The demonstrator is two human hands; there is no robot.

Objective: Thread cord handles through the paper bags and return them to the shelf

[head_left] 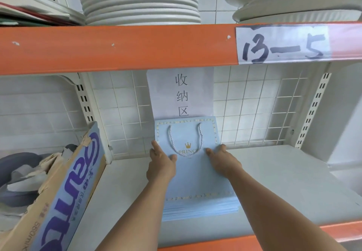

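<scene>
left hand (161,161): fingers straight, flat on top paper bag (195,172) | right hand (223,159): open, pressing same bag | bag: atop blue stack on shelf (284,172) (cord handle (185,141) threaded, lying flat)

Storeroom, likely behind restaurant or shop. Orange steel shelf beam (117,49) across upper frame, handwritten label (282,44) "13-5" at upper right. Stacked white plates (140,0) on shelf above. Slotted uprights (313,109) and wire grid (252,103) against white tiled wall. Paper sign (181,94) with Chinese characters at centre. Torn cardboard box (64,192) lower left.
</scene>
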